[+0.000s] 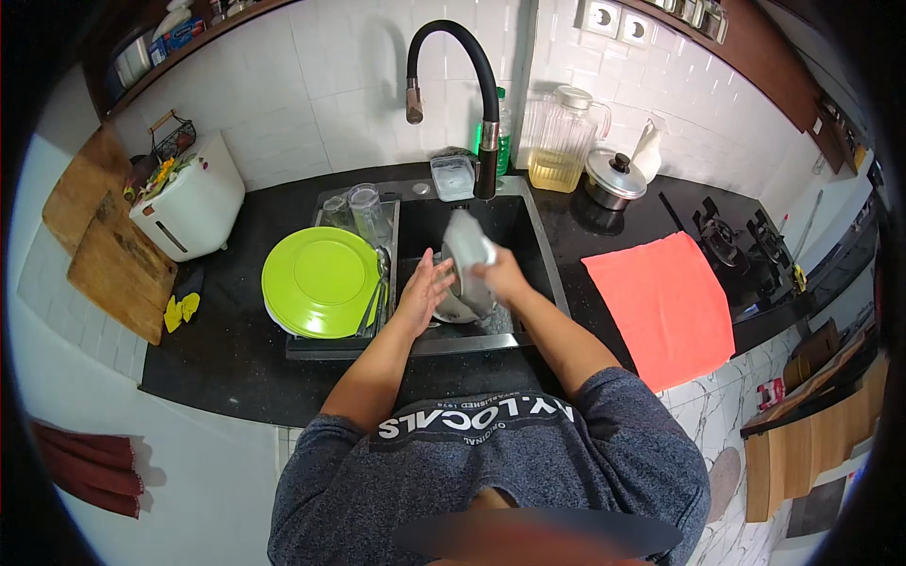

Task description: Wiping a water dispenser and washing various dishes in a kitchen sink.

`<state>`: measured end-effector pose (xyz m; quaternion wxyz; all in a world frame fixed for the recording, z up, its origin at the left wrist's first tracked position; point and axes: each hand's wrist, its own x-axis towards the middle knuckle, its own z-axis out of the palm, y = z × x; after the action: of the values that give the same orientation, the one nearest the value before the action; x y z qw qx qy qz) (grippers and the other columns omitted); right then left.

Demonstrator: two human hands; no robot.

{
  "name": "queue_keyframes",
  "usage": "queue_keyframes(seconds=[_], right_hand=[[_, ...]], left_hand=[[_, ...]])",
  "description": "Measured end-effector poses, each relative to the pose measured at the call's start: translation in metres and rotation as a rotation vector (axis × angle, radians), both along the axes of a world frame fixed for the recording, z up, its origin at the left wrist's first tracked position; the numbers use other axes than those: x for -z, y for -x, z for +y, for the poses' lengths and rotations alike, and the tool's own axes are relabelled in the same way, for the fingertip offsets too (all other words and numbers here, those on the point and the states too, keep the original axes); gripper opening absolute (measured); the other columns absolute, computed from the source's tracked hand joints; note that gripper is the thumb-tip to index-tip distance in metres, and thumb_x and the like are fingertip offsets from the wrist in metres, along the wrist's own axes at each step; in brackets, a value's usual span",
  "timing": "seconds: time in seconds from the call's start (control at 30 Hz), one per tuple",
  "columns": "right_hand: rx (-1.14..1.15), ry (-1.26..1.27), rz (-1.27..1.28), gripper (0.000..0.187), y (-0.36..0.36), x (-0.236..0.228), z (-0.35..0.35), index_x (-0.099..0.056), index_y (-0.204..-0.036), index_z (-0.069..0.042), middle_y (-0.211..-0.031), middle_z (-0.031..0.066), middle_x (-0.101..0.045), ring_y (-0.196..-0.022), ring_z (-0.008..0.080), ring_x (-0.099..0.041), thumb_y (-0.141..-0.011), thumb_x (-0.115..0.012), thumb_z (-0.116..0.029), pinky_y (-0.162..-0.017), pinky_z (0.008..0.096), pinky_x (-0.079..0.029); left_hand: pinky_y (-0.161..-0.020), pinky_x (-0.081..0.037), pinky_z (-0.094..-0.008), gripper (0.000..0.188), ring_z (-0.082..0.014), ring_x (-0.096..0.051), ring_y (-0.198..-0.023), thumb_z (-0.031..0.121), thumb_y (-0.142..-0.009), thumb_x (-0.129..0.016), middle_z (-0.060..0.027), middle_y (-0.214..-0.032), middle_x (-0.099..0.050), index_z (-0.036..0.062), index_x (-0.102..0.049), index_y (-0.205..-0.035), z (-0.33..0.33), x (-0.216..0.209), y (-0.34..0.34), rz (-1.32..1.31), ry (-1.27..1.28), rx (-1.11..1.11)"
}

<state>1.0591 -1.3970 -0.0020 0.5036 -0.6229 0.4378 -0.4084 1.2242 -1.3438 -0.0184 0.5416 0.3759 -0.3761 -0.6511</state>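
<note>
Right fingers (489, 271) at right edge of pale dish (464, 245)

White capital lettering (472, 420), large and small, across grey shirt (387, 481) chest.

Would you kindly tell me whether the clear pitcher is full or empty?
Partly full: the pitcher shows yellowish liquid in its lower part and only clear wall above.

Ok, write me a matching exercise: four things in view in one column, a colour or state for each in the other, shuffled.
1. top plate
2. cloth
3. pot lid
4. right hand

A. gripping a pale dish
B. lime green
C. silver-coloured
D. coral

Pairs: 1-B; 2-D; 3-C; 4-A
</note>
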Motion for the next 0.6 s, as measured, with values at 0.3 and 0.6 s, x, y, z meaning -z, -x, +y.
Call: queue_keyframes(seconds=[0.3,0.6], right_hand=[[0.061,-0.436,-0.811,0.047,0.037,0.029,-0.034,-0.044,-0.118,-0.001,-0.108,0.0155,-0.055,-0.095,0.0286,-0.056,-0.084,-0.052,-0.032,-0.084,0.041,-0.044],[0.201,-0.484,-0.271,0.045,0.05,0.113,-0.09,-0.055,-0.103,-0.004,-0.093,0.0114,-0.061,-0.082,0.0205,-0.06,-0.083,-0.05,-0.045,-0.072,0.0361,-0.048]], left_hand=[[-0.103,-0.019,-0.0364,0.068,-0.0223,-0.022,-0.128,0.039,-0.086,-0.048,-0.0134,-0.138,-0.024,-0.0027,-0.019,-0.132,-0.003,-0.006,0.007,0.05,-0.186,-0.388],[-0.094,-0.036,-0.0369,0.037,-0.0227,-0.048,-0.109,0.018,-0.089,-0.042,-0.0114,-0.117,-0.05,0.0006,-0.037,-0.122,-0.028,0.011,-0.006,0.511,-0.049,-0.253]])
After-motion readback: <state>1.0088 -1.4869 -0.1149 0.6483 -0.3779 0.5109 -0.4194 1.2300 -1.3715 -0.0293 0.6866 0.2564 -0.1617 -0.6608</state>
